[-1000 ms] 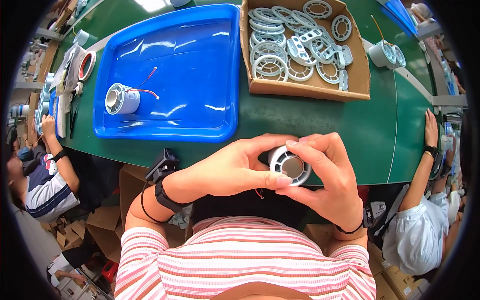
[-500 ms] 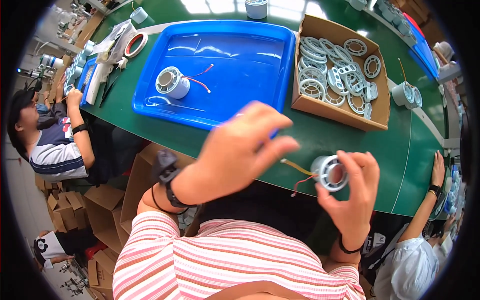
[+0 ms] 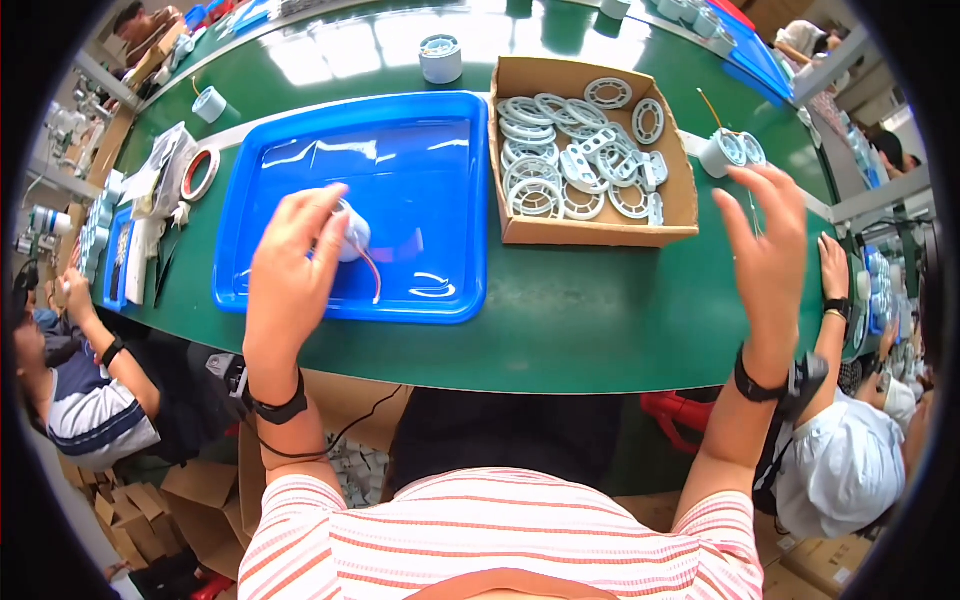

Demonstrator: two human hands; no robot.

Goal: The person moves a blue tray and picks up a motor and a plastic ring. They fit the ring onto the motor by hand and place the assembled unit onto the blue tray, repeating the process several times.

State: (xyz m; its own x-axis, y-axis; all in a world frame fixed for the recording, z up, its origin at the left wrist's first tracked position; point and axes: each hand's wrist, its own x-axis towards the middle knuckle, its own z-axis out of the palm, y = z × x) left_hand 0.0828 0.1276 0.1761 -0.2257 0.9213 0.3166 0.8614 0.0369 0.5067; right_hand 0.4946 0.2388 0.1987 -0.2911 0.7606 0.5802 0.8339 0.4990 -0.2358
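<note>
Far left: a co-worker's hand at the table edge, then a roll of tape lying on the green table. Left hand over the left part of the blue tray, thumb and fingers parted at the white cylinder; contact cannot be told, as the hand hides part of it. Cylinder sits inside the tray, red and white leads trailing toward the tray's near side. Right of the tray, just beside it: open cardboard box of pale slotted rings. Right hand raised, thumb and forefinger spread, nothing seen pinched; two more white cylinders stand side by side just beyond its fingertips.
</note>
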